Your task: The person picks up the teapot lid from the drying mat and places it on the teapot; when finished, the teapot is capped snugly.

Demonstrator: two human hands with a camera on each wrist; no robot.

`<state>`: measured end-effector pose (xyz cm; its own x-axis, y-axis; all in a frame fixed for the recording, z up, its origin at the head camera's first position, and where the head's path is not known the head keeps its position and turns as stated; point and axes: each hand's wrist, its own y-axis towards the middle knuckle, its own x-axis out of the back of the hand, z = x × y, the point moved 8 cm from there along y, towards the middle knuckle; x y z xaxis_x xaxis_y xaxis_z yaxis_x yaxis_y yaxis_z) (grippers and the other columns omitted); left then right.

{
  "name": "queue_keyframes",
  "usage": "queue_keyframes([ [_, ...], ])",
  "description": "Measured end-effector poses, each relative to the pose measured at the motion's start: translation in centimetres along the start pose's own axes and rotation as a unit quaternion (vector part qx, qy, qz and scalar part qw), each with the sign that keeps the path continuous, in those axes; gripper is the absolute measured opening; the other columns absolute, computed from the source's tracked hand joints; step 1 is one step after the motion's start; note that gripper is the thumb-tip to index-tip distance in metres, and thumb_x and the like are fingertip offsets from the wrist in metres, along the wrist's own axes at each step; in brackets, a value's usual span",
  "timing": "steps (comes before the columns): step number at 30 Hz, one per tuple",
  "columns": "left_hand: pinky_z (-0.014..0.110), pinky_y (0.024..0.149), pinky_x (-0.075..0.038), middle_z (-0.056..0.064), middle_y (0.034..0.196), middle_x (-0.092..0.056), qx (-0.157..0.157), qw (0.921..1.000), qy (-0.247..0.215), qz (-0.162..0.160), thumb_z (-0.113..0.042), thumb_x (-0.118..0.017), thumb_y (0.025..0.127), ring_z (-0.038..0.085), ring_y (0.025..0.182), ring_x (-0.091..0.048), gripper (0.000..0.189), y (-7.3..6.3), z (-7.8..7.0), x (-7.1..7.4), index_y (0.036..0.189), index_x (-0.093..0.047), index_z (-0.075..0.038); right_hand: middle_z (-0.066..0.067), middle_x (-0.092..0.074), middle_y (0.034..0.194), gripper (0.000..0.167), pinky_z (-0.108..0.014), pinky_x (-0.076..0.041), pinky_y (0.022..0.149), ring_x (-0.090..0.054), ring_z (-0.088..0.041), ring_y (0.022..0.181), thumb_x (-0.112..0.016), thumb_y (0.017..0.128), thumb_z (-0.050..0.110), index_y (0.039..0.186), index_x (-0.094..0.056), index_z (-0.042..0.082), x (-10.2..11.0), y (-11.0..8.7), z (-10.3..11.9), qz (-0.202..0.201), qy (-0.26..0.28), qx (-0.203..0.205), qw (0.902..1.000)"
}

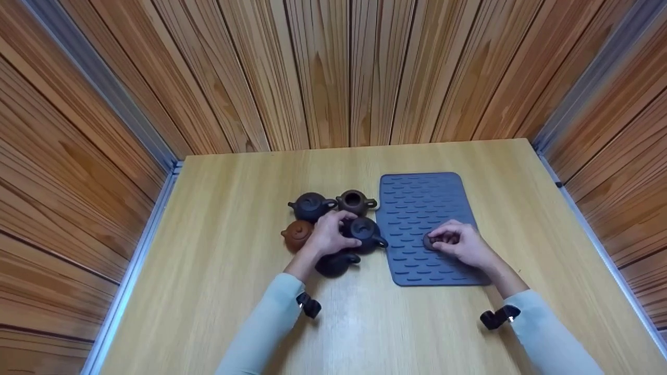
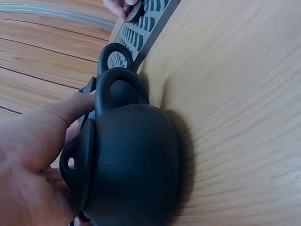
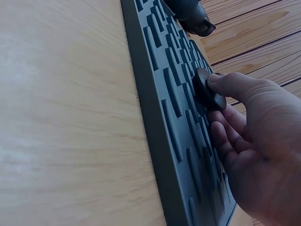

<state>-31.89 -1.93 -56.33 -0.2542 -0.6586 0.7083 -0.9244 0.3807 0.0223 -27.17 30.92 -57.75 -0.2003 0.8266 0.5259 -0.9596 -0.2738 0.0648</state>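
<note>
Several small teapots stand in a cluster left of a grey ridged mat (image 1: 417,271). My left hand (image 1: 329,234) reaches in among them, thumb and fingers curved round the left side of a dark teapot (image 1: 365,235). Just below that hand is a black teapot (image 1: 333,264), its lid on; it fills the middle of the left wrist view. Over the mat, my right hand (image 1: 464,244) pinches a small dark round teapot lid (image 3: 207,89) by its knob, the disc right at the mat's ridges. A brown teapot (image 1: 344,202) at the back has an uncovered round mouth.
Another dark teapot (image 1: 308,207) and a reddish-brown one (image 1: 297,237), both lidded, stand at the cluster's left side. The handle of the dark teapot reaches the mat's left edge. Wood-plank walls (image 1: 323,73) enclose the wooden table (image 1: 208,260) at the back and sides.
</note>
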Motion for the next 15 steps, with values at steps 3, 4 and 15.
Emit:
queue_keyframes([
  [3,0.054,0.112,-0.054,0.019,0.134,-0.075,0.011,0.9998,0.007,0.013,-0.029,-0.100,0.082,0.034,0.124,-0.073,0.062,0.2,0.4,-0.2,0.138,-0.077,-0.016,-0.021,-0.075,0.115,0.021,-0.019,-0.051,0.077,-0.060,-0.005,0.091,-0.086,0.097,0.001,0.117,-0.085,0.002,0.0,0.0,-0.1,0.005,-0.005,-0.009,0.9999],
  [4,0.054,0.113,-0.054,0.019,0.134,-0.074,0.016,0.9997,0.010,0.018,-0.031,-0.099,0.082,0.034,0.124,-0.072,0.064,0.4,0.6,-0.2,0.140,-0.076,-0.017,-0.021,-0.075,0.115,0.021,-0.019,-0.051,0.078,-0.060,-0.006,0.091,-0.085,0.097,0.002,0.118,-0.085,0.002,0.0,-0.1,-0.2,0.006,-0.006,-0.012,0.9999],
  [15,0.049,0.112,-0.057,0.015,0.142,-0.076,0.064,0.9969,-0.019,0.040,-0.031,-0.091,0.094,0.033,0.130,-0.071,0.059,1.3,-0.3,2.8,0.147,-0.072,-0.017,-0.021,-0.075,0.114,0.021,-0.020,-0.051,0.078,-0.059,-0.007,0.090,-0.085,0.098,0.002,0.118,-0.085,0.002,0.0,0.0,-0.2,0.007,-0.012,-0.011,0.9998],
])
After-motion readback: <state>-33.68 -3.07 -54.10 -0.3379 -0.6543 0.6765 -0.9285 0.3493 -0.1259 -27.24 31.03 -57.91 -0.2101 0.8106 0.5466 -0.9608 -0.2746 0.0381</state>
